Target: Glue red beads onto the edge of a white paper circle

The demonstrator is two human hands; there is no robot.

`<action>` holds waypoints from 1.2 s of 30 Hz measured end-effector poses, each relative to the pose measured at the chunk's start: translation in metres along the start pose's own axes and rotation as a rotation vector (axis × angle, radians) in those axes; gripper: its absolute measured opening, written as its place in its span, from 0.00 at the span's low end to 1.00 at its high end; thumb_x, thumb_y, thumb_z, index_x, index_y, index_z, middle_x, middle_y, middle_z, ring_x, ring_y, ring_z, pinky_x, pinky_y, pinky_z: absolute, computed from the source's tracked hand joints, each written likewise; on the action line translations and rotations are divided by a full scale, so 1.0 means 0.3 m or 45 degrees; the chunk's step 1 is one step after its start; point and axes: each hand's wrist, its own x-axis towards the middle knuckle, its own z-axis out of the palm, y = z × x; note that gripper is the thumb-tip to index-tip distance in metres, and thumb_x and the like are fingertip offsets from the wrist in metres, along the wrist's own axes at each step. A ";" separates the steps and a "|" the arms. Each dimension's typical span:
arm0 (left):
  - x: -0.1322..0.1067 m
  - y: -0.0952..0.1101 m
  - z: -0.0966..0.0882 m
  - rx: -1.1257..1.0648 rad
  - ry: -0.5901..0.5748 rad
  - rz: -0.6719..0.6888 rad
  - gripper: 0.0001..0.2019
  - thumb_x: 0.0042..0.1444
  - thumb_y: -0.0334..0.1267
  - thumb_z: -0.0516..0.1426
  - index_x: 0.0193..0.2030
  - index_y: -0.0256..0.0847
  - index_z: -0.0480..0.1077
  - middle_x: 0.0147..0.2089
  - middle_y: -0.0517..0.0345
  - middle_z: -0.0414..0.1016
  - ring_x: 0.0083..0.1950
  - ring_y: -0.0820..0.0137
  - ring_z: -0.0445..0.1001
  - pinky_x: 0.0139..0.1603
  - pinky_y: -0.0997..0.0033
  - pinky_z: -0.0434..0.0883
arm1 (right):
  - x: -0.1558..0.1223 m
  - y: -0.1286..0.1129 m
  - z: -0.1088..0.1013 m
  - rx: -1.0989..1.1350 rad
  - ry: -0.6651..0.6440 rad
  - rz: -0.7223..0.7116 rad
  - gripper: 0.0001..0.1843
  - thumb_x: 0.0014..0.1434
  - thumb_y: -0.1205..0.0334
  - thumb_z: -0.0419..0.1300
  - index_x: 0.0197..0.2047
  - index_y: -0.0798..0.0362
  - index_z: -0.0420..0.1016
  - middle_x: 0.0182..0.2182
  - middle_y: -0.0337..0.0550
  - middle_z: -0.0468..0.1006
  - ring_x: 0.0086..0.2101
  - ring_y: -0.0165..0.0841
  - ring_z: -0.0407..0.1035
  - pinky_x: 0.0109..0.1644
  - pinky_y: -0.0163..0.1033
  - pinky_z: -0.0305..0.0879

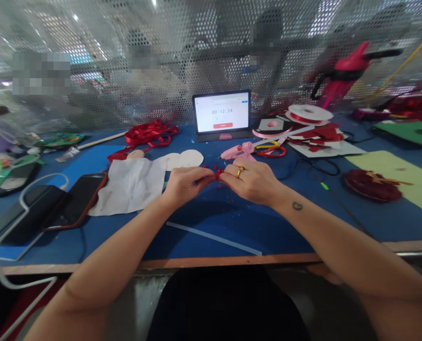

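Small bright-red pieces, material unclear (218,174), over blue-surfaced counter (214,213), directly between left hand (191,183) and right hand (251,182), equally near; both hands' fingers pinched narrow on them; long axis: cannot tell.

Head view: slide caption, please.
Left hand and right hand meet at small red pieces near a pink glue gun.

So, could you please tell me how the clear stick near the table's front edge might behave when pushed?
The clear stick looks slim, so it is probably light and easily shifted. It lies straight, so it may be fairly stiff. Its right end lies close to the front edge, so a push that way might drop it.
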 end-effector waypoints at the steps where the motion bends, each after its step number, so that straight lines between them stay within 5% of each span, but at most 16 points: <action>1: 0.000 0.000 0.000 -0.006 -0.013 0.001 0.05 0.57 0.35 0.58 0.33 0.39 0.75 0.26 0.60 0.79 0.25 0.78 0.75 0.29 0.82 0.70 | 0.000 -0.001 0.000 0.005 0.006 0.000 0.12 0.63 0.69 0.53 0.29 0.54 0.72 0.23 0.37 0.72 0.28 0.28 0.60 0.29 0.38 0.47; 22: 0.000 -0.002 -0.002 0.037 0.003 0.082 0.04 0.56 0.32 0.58 0.33 0.38 0.75 0.28 0.59 0.79 0.27 0.77 0.76 0.29 0.81 0.70 | -0.011 0.005 -0.004 0.122 -0.081 0.085 0.13 0.64 0.67 0.52 0.31 0.52 0.75 0.25 0.37 0.74 0.29 0.28 0.62 0.30 0.37 0.48; 30: 0.005 0.018 0.000 -0.244 0.068 -0.222 0.04 0.54 0.31 0.59 0.31 0.39 0.75 0.31 0.58 0.80 0.30 0.75 0.77 0.34 0.78 0.75 | -0.031 0.018 0.017 0.644 0.083 0.677 0.10 0.60 0.57 0.58 0.35 0.50 0.80 0.32 0.41 0.81 0.35 0.31 0.73 0.44 0.38 0.65; 36: 0.012 0.031 -0.004 -0.300 0.065 -0.186 0.04 0.53 0.29 0.59 0.31 0.38 0.75 0.31 0.57 0.80 0.32 0.75 0.77 0.35 0.78 0.75 | -0.025 0.008 0.031 0.977 -0.060 0.839 0.07 0.55 0.58 0.63 0.34 0.52 0.80 0.30 0.40 0.81 0.27 0.28 0.71 0.32 0.34 0.63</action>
